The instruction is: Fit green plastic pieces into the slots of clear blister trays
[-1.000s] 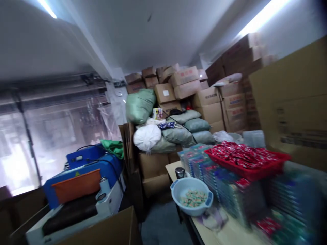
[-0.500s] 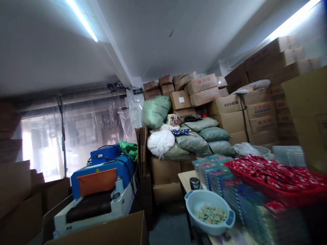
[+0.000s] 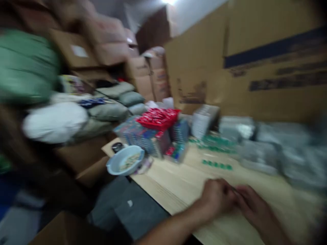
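Observation:
Over the wooden table, my left hand (image 3: 217, 196) and my right hand (image 3: 253, 205) meet, fingertips close together. Both look closed in a pinch, and a thin dark bit shows between them, too blurred to name. Just beyond them on the tabletop lies a short row of small green pieces (image 3: 217, 165). Farther back is a larger patch of green pieces (image 3: 217, 144). To the left, a light blue basin (image 3: 112, 166) holds many small pale-and-green pieces.
A red tray (image 3: 163, 126) of red-and-white packets rests on stacked clear boxes (image 3: 143, 137). Transparent plastic boxes (image 3: 259, 156) line the table's right side. A large cardboard sheet (image 3: 255, 102) stands behind. Sacks (image 3: 109, 110) and cartons are piled at left; a dark cup (image 3: 117, 147) sits near the basin.
My view has swung right and down toward the table. Both hands and the green pieces have come into sight; the blue machine has mostly left the frame.

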The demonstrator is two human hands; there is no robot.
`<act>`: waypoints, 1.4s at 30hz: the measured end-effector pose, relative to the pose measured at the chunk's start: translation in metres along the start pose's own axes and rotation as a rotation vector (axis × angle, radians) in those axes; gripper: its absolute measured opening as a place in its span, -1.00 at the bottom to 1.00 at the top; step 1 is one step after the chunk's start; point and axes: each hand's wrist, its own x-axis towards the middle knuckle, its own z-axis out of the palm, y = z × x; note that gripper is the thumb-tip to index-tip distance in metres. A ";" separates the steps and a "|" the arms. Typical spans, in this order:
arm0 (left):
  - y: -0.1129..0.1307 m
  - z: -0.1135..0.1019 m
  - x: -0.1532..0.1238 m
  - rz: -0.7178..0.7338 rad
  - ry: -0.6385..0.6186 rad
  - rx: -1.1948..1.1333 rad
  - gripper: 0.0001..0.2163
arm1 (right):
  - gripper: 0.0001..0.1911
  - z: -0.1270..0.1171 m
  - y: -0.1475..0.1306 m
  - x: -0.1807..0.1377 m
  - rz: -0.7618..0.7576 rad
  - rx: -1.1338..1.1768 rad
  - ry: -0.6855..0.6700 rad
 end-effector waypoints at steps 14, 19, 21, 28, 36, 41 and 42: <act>-0.026 0.013 0.038 -0.075 -0.207 -0.399 -0.83 | -0.93 -0.033 0.019 -0.001 0.017 -0.167 0.093; -0.022 0.015 0.041 0.015 -0.016 -0.117 -0.88 | -0.94 -0.030 0.016 -0.002 -0.059 -0.107 0.049; -0.024 0.016 0.042 0.039 -0.016 -0.113 -0.84 | -0.92 -0.027 0.015 -0.003 -0.101 -0.107 0.014; -0.033 0.018 0.040 -0.047 -0.064 -0.333 -0.82 | -0.92 -0.027 0.018 -0.005 -0.064 -0.175 0.089; -0.027 -0.025 0.040 -0.314 -0.317 -0.802 -0.71 | -0.89 -0.032 0.014 -0.004 -0.040 0.104 -0.055; -0.044 -0.065 0.069 -0.148 -0.021 -0.514 -0.75 | -0.69 -0.030 0.019 -0.007 -0.117 -0.045 -0.077; -0.048 -0.070 0.074 -0.101 0.020 -0.424 -0.78 | -0.67 -0.029 0.020 -0.008 -0.164 -0.119 -0.121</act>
